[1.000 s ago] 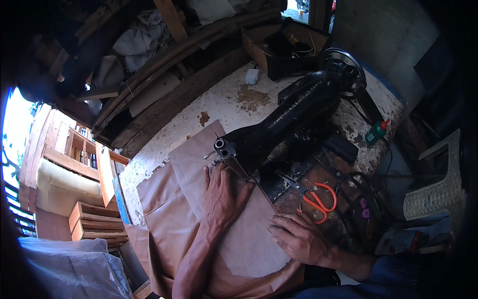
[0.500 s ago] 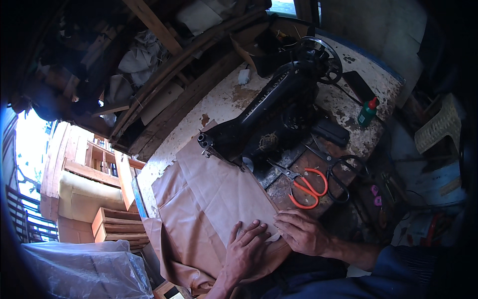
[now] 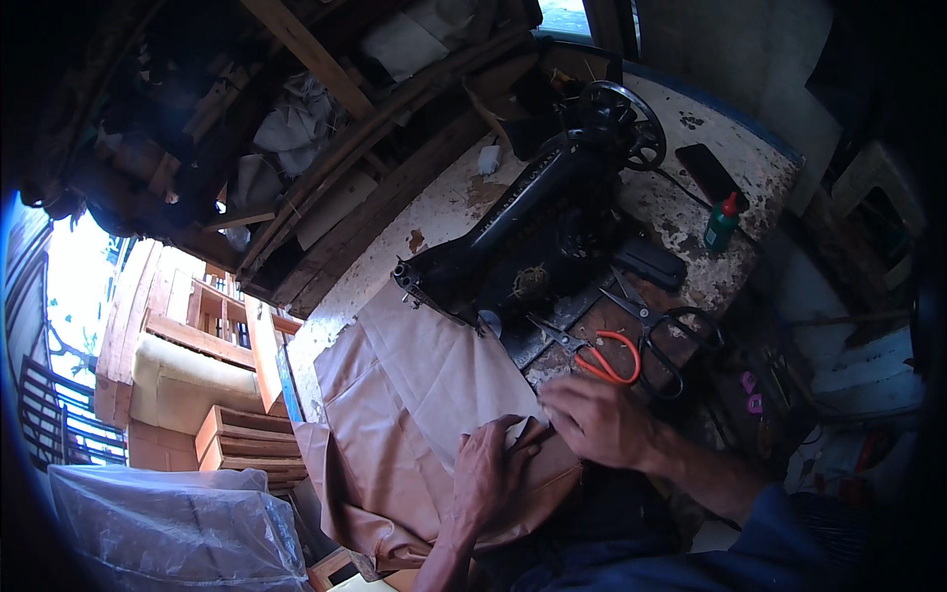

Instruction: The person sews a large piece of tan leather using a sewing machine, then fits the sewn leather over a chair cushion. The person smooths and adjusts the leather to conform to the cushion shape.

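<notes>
A tan, leather-like sheet of fabric [image 3: 444,360] spreads over the near part of the sewing table, its front end hanging toward my lap. My left hand [image 3: 488,466] is closed on the fabric's near edge, which is folded up so that a pale underside shows by the fingertips. Beside it, at the fabric's right edge, my right hand [image 3: 604,419] has its fingers curled together; motion blurs them, and what they pinch is not visible. The black sewing machine [image 3: 513,222] stands beyond, its needle end over the far part of the fabric.
Orange-handled scissors [image 3: 619,365] and black-handled scissors [image 3: 681,335] lie right of the fabric. A green bottle with a red cap [image 3: 723,222] and a dark phone-like slab [image 3: 708,173] are farther back. Clear plastic sheeting [image 3: 173,528] covers something at lower left.
My left fingers, flat on the fabric before, have curled and lifted its near edge. My right hand has moved slightly up and away from the pinched edge. The view has shifted a little.
</notes>
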`<action>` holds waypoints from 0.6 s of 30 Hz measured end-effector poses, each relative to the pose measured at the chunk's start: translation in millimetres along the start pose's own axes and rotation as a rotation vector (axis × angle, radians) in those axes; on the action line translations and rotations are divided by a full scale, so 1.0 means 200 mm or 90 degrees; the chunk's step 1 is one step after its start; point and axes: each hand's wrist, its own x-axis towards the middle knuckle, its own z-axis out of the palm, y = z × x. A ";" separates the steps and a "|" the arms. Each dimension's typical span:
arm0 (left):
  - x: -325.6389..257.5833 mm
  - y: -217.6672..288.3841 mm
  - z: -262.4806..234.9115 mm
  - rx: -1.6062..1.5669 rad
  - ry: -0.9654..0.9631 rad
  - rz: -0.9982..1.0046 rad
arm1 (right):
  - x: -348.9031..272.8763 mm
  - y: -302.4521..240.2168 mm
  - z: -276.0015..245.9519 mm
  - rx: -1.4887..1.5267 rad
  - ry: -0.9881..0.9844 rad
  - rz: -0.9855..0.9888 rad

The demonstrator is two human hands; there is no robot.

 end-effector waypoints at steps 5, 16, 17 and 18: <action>-0.04 0.02 0.07 0.093 0.107 0.107 | 0.79 0.29 0.04 -0.223 -0.107 0.004; -0.06 -0.08 0.09 0.085 0.129 0.176 | 1.04 0.48 0.27 -0.135 -0.216 -0.037; -0.06 -0.09 0.09 0.088 0.112 0.181 | 1.04 0.49 0.28 -0.170 -0.199 -0.036; -0.06 -0.09 0.08 0.094 0.094 0.186 | 1.04 0.51 0.29 -0.212 -0.198 -0.036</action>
